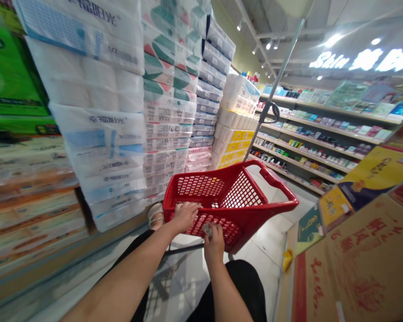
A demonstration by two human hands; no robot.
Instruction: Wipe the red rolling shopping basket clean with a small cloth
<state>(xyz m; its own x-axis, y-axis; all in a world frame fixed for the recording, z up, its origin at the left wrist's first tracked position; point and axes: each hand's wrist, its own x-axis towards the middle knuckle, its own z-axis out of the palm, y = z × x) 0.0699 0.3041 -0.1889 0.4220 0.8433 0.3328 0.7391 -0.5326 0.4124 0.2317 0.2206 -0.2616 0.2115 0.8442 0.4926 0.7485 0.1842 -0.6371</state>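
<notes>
A red plastic shopping cart with a lattice basket stands in front of me, its handle toward the right. My left hand is closed over the near rim of the basket, fingers bent inward. Lower down, my right hand pinches a small crumpled greyish cloth against the outside of the basket's near wall. The fingers partly cover this cloth, so its exact kind is hard to make out.
Tall stacks of wrapped tissue packs line the left side. Cardboard boxes stand close on the right. Behind the cart rises a metal pole, with stocked shelves farther back. Pale tiles cover the floor.
</notes>
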